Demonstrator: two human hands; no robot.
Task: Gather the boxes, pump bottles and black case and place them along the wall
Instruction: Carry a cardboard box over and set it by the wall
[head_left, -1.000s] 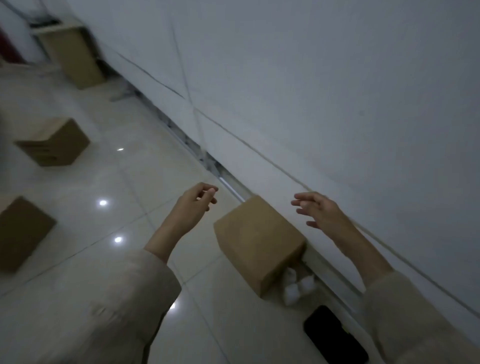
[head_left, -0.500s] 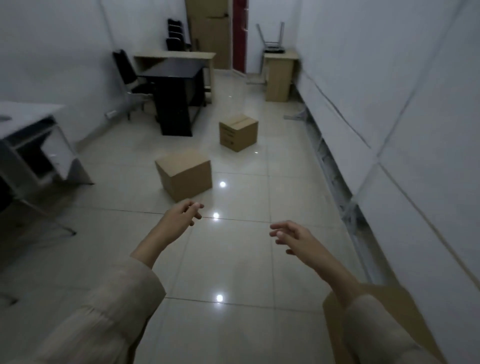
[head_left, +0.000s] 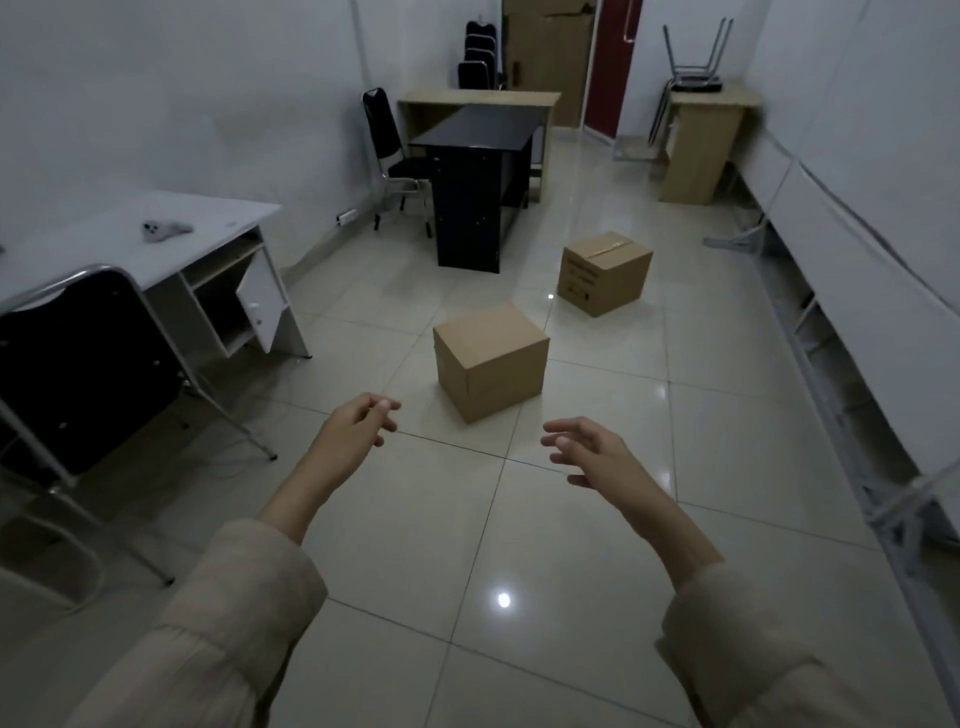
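Two brown cardboard boxes sit on the tiled floor. The nearer box (head_left: 491, 358) lies just beyond my hands, a little right of centre. A second, taped box (head_left: 605, 273) stands farther back to the right. My left hand (head_left: 353, 434) hovers in the air with loosely curled fingers and holds nothing, short of the nearer box. My right hand (head_left: 592, 454) reaches forward with spread, relaxed fingers, also empty. No pump bottles or black case are in view.
The white wall (head_left: 857, 218) with a metal rail at its foot runs along the right. A white desk (head_left: 156, 244) and black chair (head_left: 78, 364) stand at left. A black table (head_left: 478, 182), wooden desks and stacked chairs fill the back.
The view swung left from the wall, where a box, white bottles and a black case lay, to the open room. Both hands stayed raised and empty, now facing the two floor boxes.
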